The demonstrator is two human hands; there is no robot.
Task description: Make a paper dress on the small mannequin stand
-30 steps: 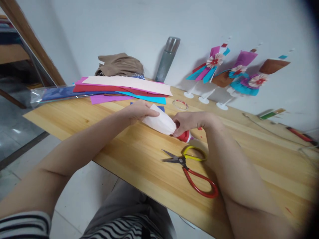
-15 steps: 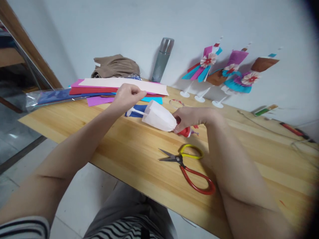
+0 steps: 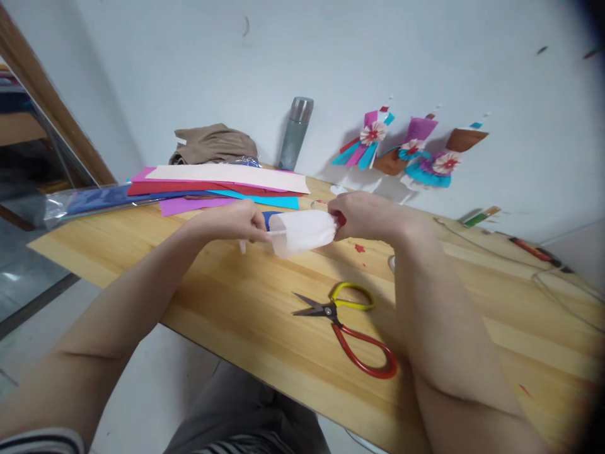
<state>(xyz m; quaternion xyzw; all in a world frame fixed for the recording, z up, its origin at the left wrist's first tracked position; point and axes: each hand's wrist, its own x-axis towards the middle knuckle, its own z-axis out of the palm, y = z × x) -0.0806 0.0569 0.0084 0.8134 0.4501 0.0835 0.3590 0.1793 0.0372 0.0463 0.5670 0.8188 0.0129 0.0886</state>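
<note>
Fingers of the left hand are pinching the stem just outside the open mouth of the white paper, with the foot showing on their other side. Those of the right hand are gripping the gathered end, next to a bit of red; their tips are mostly hiding from view. White paper is lying between the two hands, its long axis running from one to the other, nearly straight across the view, and the stem is entering it along about the same line. Right is the nearer hand, touching the paper itself; whether the left is also brushing the rim, I cannot tell. Scissors are resting nearer the body, apart from both.
</note>
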